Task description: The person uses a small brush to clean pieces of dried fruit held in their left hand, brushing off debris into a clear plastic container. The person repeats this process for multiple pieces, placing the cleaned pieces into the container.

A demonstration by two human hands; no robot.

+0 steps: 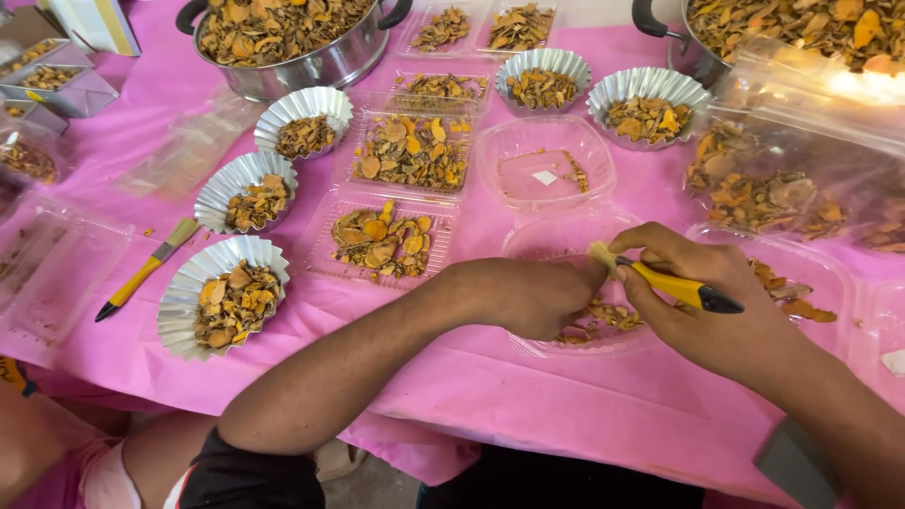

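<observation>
My right hand (702, 302) grips a small brush with a yellow and black handle (674, 286), its pale bristles pointing left. The bristles touch something pinched in my left hand (528, 297), which is curled shut; the piece itself is hidden by the fingers. Both hands hover over a clear plastic container (580, 344) holding a few dried orange-brown slices.
Fluted foil cups (184, 302) and clear trays (325, 269) of dried slices cover the pink tablecloth (528, 405). Two metal pots (311, 68) of slices stand at the back. A second yellow brush (146, 270) lies at left. A clear bag (801, 179) of slices lies at right.
</observation>
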